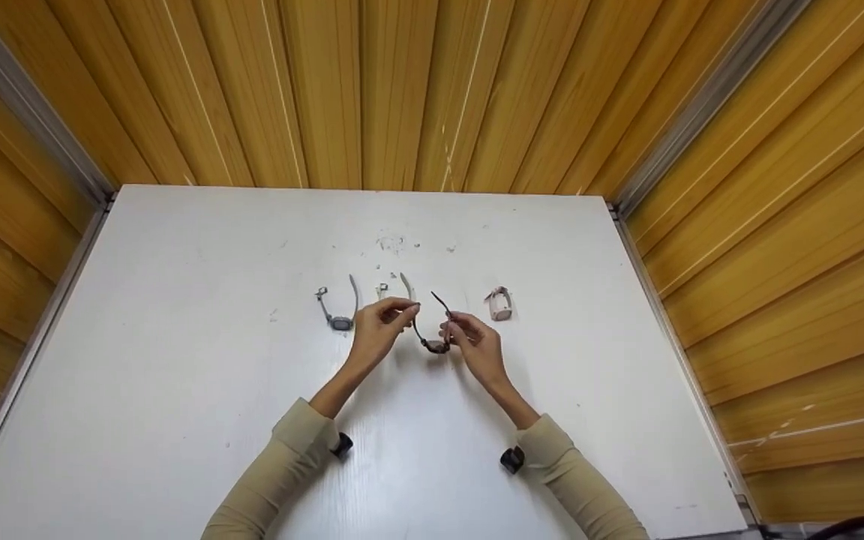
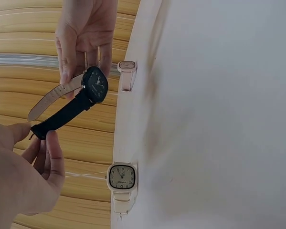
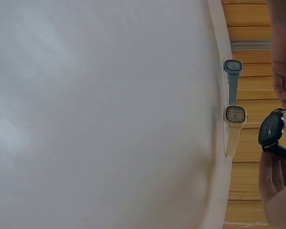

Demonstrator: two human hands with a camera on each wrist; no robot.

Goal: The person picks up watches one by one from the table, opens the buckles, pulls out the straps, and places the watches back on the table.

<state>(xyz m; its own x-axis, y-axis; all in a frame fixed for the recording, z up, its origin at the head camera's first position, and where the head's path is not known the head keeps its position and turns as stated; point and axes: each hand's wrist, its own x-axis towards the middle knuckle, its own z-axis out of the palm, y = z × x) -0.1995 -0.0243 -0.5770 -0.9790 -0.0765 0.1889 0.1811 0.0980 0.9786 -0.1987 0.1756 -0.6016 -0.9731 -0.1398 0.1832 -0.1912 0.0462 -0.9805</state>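
A black wristwatch (image 1: 436,346) hangs between both hands above the white table, its strap unfastened and its dark dial (image 2: 96,85) showing in the left wrist view. The left hand (image 1: 378,334) pinches the buckle end of the black strap between thumb and fingers. On the other side, the right hand (image 1: 479,349) holds the strap half with the brownish inner face (image 2: 57,98), close to the case. In the right wrist view the watch is cut off by the frame's right edge. Behind the left hand, a cream watch (image 2: 122,176) is partly hidden in the head view.
A grey-blue watch (image 1: 340,323) with its strap spread open stands left of the hands. To the right is a pink watch (image 1: 502,306) with its strap curled round. Small dark marks (image 1: 391,242) dot the table (image 1: 177,375). Wood-patterned panels (image 1: 394,90) wall the back and sides.
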